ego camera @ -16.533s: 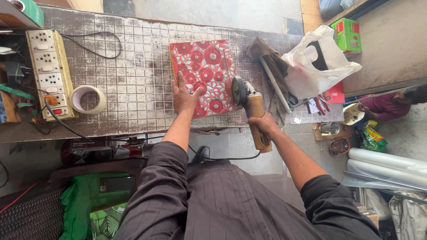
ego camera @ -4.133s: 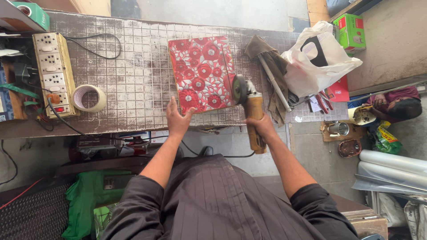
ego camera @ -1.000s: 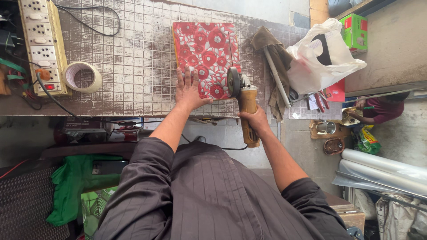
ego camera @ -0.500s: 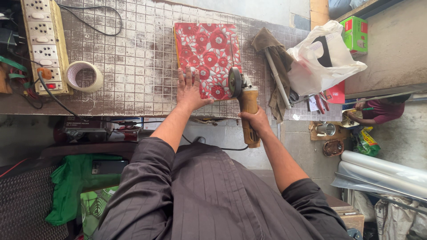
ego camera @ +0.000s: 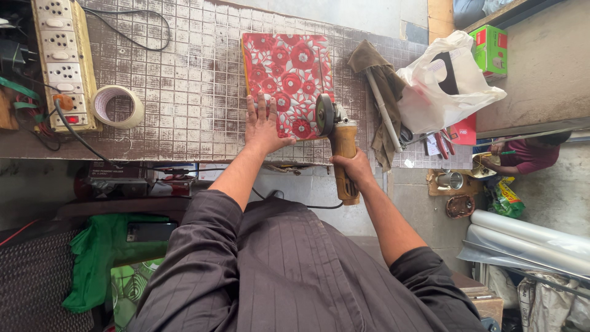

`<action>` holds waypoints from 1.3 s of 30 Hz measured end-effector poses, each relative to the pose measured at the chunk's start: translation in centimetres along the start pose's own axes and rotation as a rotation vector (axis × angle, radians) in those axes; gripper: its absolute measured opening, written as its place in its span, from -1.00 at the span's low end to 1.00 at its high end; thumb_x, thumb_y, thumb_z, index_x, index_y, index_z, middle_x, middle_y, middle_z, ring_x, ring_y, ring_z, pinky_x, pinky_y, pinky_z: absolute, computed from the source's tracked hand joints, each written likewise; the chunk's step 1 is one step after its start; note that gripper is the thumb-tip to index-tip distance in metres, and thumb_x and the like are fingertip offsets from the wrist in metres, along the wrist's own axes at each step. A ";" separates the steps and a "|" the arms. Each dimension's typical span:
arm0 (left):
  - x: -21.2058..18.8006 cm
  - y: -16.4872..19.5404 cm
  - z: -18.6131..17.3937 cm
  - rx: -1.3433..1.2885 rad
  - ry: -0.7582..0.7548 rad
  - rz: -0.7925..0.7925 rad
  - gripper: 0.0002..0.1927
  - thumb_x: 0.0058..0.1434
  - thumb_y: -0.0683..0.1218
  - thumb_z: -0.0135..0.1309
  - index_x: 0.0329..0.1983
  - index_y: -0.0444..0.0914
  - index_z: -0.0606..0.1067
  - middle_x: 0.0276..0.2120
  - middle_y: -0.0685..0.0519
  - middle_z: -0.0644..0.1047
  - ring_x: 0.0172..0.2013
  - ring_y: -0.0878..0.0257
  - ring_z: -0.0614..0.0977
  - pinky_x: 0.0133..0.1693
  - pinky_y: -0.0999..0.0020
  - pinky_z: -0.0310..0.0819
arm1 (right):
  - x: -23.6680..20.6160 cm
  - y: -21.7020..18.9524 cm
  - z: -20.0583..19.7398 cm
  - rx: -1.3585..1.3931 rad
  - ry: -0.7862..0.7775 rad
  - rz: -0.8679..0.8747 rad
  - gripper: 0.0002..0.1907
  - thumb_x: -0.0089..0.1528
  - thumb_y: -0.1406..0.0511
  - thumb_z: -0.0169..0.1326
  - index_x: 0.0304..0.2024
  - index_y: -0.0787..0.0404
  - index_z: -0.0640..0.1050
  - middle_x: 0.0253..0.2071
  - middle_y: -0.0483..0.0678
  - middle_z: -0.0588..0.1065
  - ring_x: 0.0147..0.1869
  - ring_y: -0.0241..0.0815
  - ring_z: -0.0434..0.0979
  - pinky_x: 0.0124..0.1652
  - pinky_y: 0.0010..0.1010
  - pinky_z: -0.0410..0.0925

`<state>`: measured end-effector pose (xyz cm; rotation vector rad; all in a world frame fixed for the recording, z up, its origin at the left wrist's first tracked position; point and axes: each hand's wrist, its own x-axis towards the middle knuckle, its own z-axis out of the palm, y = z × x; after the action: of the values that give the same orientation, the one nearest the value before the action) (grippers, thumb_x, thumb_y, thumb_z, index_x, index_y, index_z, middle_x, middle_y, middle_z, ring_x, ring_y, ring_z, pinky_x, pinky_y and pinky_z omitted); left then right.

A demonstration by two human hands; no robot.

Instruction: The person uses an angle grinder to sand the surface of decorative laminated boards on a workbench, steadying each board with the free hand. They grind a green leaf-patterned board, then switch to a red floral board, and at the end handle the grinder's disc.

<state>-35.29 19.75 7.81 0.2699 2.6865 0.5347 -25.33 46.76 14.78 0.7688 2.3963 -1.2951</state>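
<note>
A red board with a flower pattern (ego camera: 286, 77) lies flat on the grid-marked workbench (ego camera: 184, 92). My left hand (ego camera: 263, 126) presses flat on the board's near left corner, fingers spread. My right hand (ego camera: 353, 169) grips the yellow-brown body of an angle grinder (ego camera: 337, 138). Its disc (ego camera: 324, 115) stands on edge against the board's right side, near the front corner. A black cable runs from the grinder's tail down below the bench.
A power strip (ego camera: 61, 58) and a roll of tape (ego camera: 117, 106) sit at the bench's left. Right of the board lie a brown cloth with a rod (ego camera: 378, 92) and a white plastic bag (ego camera: 445, 83). Another person (ego camera: 522, 157) crouches at far right.
The board, my left hand and the grinder keep nearly the same places over the last second. Since several seconds ago my left hand has shifted right along the board's near edge.
</note>
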 end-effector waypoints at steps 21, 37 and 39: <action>-6.1 2.7 0.7 -0.425 0.452 0.192 0.09 0.16 0.28 0.26 0.57 -0.29 0.05 0.52 -0.29 -0.05 0.52 -0.22 -0.07 0.46 -0.22 -0.22 | 1.2 0.8 -0.8 0.733 -0.300 0.233 -0.49 0.07 0.15 0.30 -0.06 0.33 0.49 -0.33 0.06 0.54 -0.35 -0.04 0.61 -0.28 -0.16 0.53; -10.8 8.1 4.0 -1.484 -0.796 0.005 -0.43 0.21 0.03 0.23 0.21 -0.33 0.41 -0.12 -0.04 0.64 -0.17 0.28 0.63 -0.06 0.40 0.50 | 0.9 -2.4 1.5 0.986 -0.367 0.236 -0.43 0.07 0.09 0.28 -0.05 0.36 0.47 -0.31 0.11 0.56 -0.31 -0.01 0.63 -0.26 -0.11 0.55; -10.7 7.9 3.6 -1.524 -0.832 -0.009 -0.43 0.19 -0.03 0.26 0.23 -0.30 0.41 -0.10 0.01 0.63 -0.16 0.32 0.61 -0.08 0.44 0.46 | 1.0 -2.5 1.5 1.003 -0.358 0.234 -0.43 0.07 0.10 0.29 -0.05 0.36 0.46 -0.32 0.11 0.55 -0.32 -0.01 0.62 -0.27 -0.12 0.55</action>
<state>-23.21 25.34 11.48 -0.0035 1.0004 1.7319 -27.55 44.66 15.15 0.8941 1.2402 -2.2788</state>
